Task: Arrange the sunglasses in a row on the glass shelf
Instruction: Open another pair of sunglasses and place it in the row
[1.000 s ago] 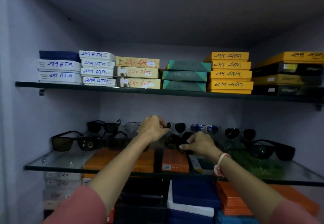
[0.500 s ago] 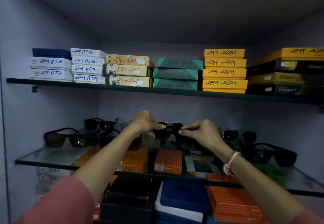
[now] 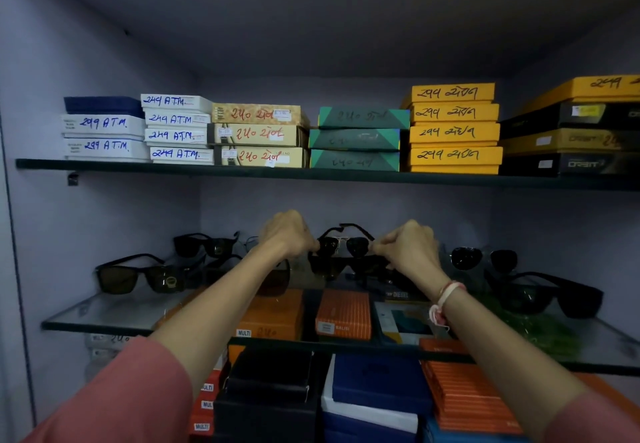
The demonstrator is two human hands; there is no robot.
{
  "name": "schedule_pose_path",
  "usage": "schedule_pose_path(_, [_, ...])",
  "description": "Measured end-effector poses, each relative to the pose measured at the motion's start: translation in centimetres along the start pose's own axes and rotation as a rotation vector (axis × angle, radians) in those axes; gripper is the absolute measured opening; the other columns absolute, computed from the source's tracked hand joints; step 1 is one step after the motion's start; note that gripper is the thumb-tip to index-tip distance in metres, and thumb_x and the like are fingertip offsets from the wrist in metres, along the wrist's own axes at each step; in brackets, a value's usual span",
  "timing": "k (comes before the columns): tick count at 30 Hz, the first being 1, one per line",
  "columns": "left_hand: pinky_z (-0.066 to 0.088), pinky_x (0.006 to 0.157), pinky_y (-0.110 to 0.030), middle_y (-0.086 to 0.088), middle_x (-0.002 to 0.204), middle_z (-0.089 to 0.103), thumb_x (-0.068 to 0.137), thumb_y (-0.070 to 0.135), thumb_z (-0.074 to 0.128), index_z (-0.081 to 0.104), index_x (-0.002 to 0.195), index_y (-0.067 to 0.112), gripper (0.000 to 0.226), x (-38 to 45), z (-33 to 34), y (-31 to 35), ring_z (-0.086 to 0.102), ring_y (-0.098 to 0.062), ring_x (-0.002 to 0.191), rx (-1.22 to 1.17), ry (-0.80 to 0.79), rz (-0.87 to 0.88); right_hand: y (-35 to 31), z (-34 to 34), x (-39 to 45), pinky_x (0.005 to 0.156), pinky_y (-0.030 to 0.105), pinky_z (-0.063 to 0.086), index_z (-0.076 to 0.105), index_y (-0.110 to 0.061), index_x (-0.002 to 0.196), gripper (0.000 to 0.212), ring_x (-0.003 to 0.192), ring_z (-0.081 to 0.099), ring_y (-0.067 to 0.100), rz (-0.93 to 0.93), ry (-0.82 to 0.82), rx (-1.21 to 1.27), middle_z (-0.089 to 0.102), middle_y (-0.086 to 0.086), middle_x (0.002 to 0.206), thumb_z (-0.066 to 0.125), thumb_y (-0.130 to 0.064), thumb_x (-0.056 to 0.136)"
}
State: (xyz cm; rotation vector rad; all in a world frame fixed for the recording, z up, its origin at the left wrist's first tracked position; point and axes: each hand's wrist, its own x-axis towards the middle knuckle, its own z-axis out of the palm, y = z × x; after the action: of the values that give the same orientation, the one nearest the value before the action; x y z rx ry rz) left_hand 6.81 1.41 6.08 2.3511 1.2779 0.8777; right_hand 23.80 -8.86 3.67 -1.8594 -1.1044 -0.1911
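A pair of dark aviator sunglasses (image 3: 343, 244) is held up above the middle of the glass shelf (image 3: 114, 314), temples pointing back. My left hand (image 3: 287, 236) pinches its left end and my right hand (image 3: 407, 250) pinches its right end. Several other sunglasses stand on the shelf: a brown-lensed black pair (image 3: 138, 276) at the left, a black pair (image 3: 206, 245) behind it, round dark lenses (image 3: 483, 258) at the back right, and a chunky black pair (image 3: 550, 295) at the right. More dark pairs lie partly hidden under my hands.
An upper shelf (image 3: 242, 172) carries stacks of white, tan, green, yellow and black boxes. Orange, blue and black boxes (image 3: 343, 314) are stacked below the glass shelf. Cabinet walls close in on the left and right.
Both hands have lifted the aviator pair up off the shelf and spread to its two ends. The camera view has shifted slightly.
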Motion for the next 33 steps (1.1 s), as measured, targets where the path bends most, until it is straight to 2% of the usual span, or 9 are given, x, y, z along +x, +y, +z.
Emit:
schedule_pose_path(3, [0.050,0.062,-0.033,-0.005,0.071,0.068,0.078,0.029,0.079,0.070,0.067,0.009,0.025,0.3,0.0,-0.4,0.060,-0.020,0.067,0.031,0.009,-0.041,0.2,0.1,0.2,0.068,0.030,0.061,0.082,-0.012,0.083,0.011,0.068,0.073,0.022,0.039,0.007,-0.046,0.078,0.008,0.079,0.082,-0.019,0.074])
schedule_pose_path(9, [0.041,0.053,-0.028,-0.001,0.070,0.055,0.074,0.031,0.081,0.055,0.063,0.013,0.033,0.4,0.4,-1.8,0.056,-0.020,0.073,0.051,-0.065,-0.128,0.0,1.6,0.1,0.068,0.034,0.060,0.076,-0.003,0.080,0.028,0.079,0.071,0.030,0.077,-0.018,-0.153,0.074,0.014,0.081,0.084,-0.028,0.069])
schedule_pose_path(15, [0.047,0.069,-0.033,0.000,0.059,0.050,0.072,0.030,0.083,0.049,0.055,0.014,0.041,0.7,1.3,-2.4,0.052,-0.017,0.063,-0.001,-0.094,-0.143,0.6,2.7,0.3,0.072,0.040,0.062,0.074,-0.001,0.083,0.032,0.080,0.071,0.033,0.075,-0.047,-0.183,0.074,0.017,0.083,0.084,-0.028,0.068])
schedule_pose_path(18, [0.056,0.082,-0.038,-0.004,0.073,0.063,0.072,0.030,0.083,0.057,0.060,0.011,0.034,0.9,1.3,-2.5,0.066,-0.024,0.081,-0.017,-0.125,-0.134,1.0,2.8,0.7,0.070,0.039,0.062,0.074,-0.003,0.084,0.031,0.077,0.071,0.030,0.074,-0.064,-0.191,0.074,0.015,0.083,0.083,-0.029,0.069])
schedule_pose_path(22, [0.056,0.087,-0.040,-0.006,0.089,0.069,0.072,0.031,0.083,0.068,0.076,0.006,0.029,1.2,1.4,-2.8,0.067,-0.026,0.094,-0.016,-0.126,-0.133,1.2,3.0,1.0,0.070,0.040,0.062,0.074,-0.004,0.082,0.028,0.075,0.071,0.028,0.061,-0.079,-0.204,0.074,0.013,0.081,0.083,-0.028,0.070])
schedule_pose_path(24, [0.056,0.083,-0.038,-0.006,0.090,0.068,0.072,0.033,0.083,0.066,0.080,0.006,0.033,1.4,1.5,-2.9,0.067,-0.026,0.094,0.006,-0.139,-0.132,1.3,3.0,1.1,0.069,0.040,0.062,0.075,-0.004,0.082,0.029,0.075,0.072,0.028,0.043,-0.090,-0.224,0.074,0.013,0.080,0.082,-0.030,0.070])
schedule_pose_path(29, [0.046,0.065,-0.030,0.000,0.065,0.052,0.077,0.045,0.076,0.056,0.063,0.014,0.040,1.9,1.1,-2.7,0.056,-0.019,0.071,0.096,-0.132,-0.128,2.1,1.6,1.6,0.066,0.036,0.060,0.079,-0.006,0.083,0.031,0.072,0.072,0.026,0.034,-0.061,-0.230,0.075,0.013,0.077,0.076,-0.036,0.079])
schedule_pose_path(31, [0.044,0.061,-0.029,-0.001,0.068,0.055,0.078,0.048,0.073,0.054,0.062,0.013,0.042,1.9,0.9,-2.5,0.057,-0.020,0.071,0.114,-0.087,-0.117,2.8,0.5,2.0,0.071,0.039,0.059,0.078,-0.005,0.090,0.032,0.082,0.071,0.031,0.053,-0.017,-0.294,0.075,0.015,0.088,0.075,-0.035,0.080])
schedule_pose_path(33, [0.049,0.066,-0.031,-0.004,0.083,0.066,0.079,0.048,0.073,0.063,0.074,0.007,0.042,1.9,0.8,-2.1,0.063,-0.021,0.082,0.118,-0.063,-0.099,3.7,-0.8,2.4,0.072,0.036,0.055,0.072,-0.001,0.093,0.040,0.092,0.068,0.033,0.126,-0.077,-0.378,0.071,0.013,0.093,0.075,-0.039,0.079])
